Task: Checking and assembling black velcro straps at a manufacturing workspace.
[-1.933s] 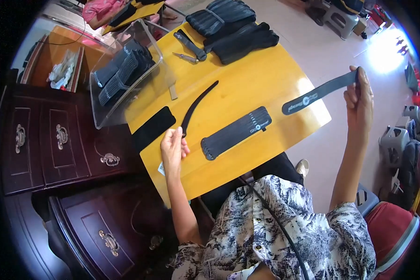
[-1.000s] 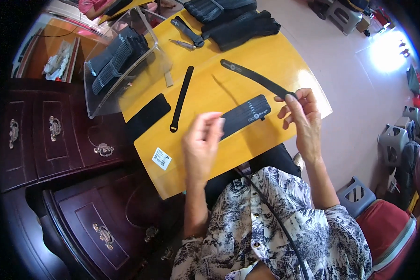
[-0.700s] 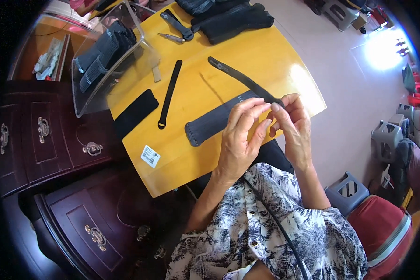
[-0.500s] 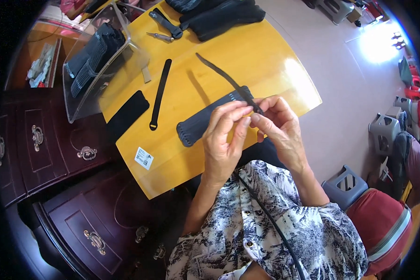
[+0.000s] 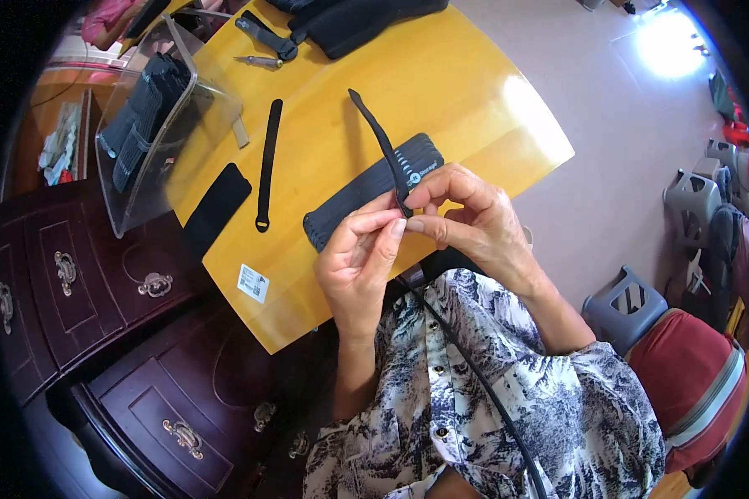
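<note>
Both hands work at the near end of a thin black strap [image 5: 376,129], whose free end sticks up and away over the table. My left hand [image 5: 354,270] pinches that end between thumb and fingers. On the other side my right hand [image 5: 470,220] is closed on it too, its thumb tip close to my left thumb. Behind the hands lies a bundle of dark grey straps [image 5: 349,195] with pale printing. Farther left, another black strap [image 5: 269,162] with a slotted end lies flat, beside a black rectangular piece [image 5: 218,206].
A white label [image 5: 253,284] sticks near the yellow table's [image 5: 300,312] front left edge. A clear bin [image 5: 193,79] with dark strap bundles stands at the left. A craft knife [image 5: 260,61], a black tool [image 5: 266,36] and black bundles [image 5: 366,23] lie at the far side.
Both hands have moved left and slightly down with the strap, whose free end now stands steeper. The view has shifted a little; the things on the table lie as before.
</note>
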`<state>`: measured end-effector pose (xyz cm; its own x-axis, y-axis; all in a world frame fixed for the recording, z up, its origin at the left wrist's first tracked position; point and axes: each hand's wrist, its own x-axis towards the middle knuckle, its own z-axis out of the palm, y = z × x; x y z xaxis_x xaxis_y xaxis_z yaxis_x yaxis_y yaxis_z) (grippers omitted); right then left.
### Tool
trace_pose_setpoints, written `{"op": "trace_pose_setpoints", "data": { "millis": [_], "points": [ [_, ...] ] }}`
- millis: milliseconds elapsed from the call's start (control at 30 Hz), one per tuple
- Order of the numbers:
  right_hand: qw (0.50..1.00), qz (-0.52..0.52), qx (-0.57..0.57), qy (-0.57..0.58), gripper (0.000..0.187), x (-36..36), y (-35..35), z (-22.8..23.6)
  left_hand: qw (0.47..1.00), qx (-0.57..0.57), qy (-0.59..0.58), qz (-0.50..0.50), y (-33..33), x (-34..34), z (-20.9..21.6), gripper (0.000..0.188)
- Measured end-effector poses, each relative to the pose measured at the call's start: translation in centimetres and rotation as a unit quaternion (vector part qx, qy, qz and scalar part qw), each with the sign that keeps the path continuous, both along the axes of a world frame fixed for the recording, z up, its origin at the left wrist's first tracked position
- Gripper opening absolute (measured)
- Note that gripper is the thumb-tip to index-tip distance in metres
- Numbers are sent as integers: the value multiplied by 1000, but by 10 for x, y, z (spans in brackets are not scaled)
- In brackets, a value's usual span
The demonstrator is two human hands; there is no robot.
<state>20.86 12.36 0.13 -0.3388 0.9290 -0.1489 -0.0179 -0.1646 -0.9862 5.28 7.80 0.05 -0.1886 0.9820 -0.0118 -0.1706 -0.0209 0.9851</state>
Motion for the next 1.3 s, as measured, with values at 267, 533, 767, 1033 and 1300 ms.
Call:
{"op": "trace_pose_setpoints", "data": {
  "millis": [267, 533, 767, 1033, 1300],
  "points": [
    [999, 37, 9, -9, 13, 2, 6, 1, 999, -38, 18, -9, -2, -10, 0, 10],
    [998, 54, 16, -14, 11, 2, 7, 0, 999, -42, 34, 1, -3, -9, 0, 12],
    [998, 62, 24, -16, 10, 1, 8, -2, 998, -39, 46, 4, -3, -11, 2, 12],
    [994, 58, 79, -39, 11, -1, 10, -6, 998, -56, 40, -4, 0, -11, 0, 11],
    [997, 50, 58, -27, 12, -4, 11, -9, 998, -3, 67, 17, 6, -6, -7, 7]
  ]
}}
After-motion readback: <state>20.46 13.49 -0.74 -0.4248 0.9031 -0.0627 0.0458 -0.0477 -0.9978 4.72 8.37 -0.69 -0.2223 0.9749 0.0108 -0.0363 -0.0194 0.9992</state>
